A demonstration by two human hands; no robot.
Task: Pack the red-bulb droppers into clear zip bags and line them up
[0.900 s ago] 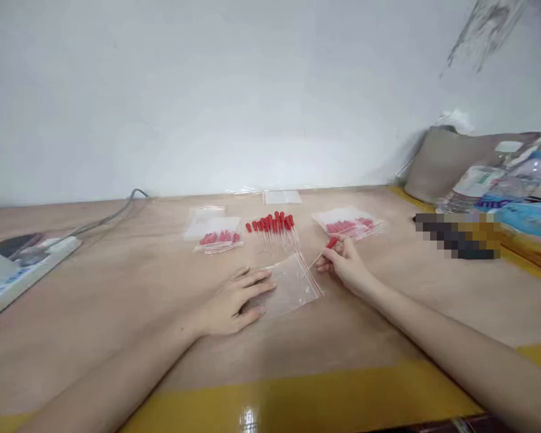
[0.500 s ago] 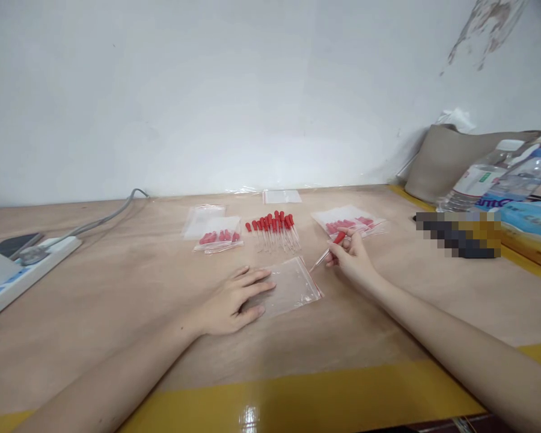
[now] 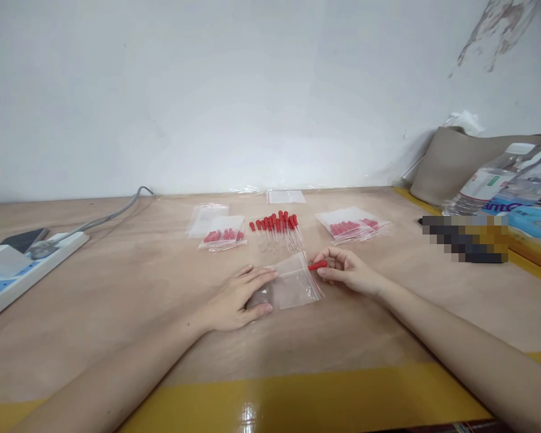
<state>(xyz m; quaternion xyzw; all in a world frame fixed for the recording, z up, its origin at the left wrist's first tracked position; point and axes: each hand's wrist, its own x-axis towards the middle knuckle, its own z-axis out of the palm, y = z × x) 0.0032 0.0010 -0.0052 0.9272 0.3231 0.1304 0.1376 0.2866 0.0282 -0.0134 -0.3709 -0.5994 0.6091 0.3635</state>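
A clear zip bag [image 3: 293, 288] lies flat in front of me, its mouth facing right. My left hand [image 3: 237, 300] rests on the bag's left part, fingers spread and pressing it to the table. At the mouth, my right hand [image 3: 347, 270] pinches the red bulb of a dropper [image 3: 318, 264]. The dropper's glass stem is inside the bag, pointing left, and the bulb still sticks out. Beyond the bag lies a pile of red-bulbed glass droppers [image 3: 277, 225].
Bags of droppers lie at left [image 3: 223, 236] and right [image 3: 351, 227]. An unfilled bag [image 3: 286, 196] sits near the wall. A power strip [image 3: 36, 270] with a grey cable is at far left; bottles [image 3: 482, 186] and a grey-brown bin [image 3: 446, 165] stand right.
My right hand has moved left and slid the dropper's stem into the bag's mouth. My left hand stays on the bag. The view has shifted slightly.
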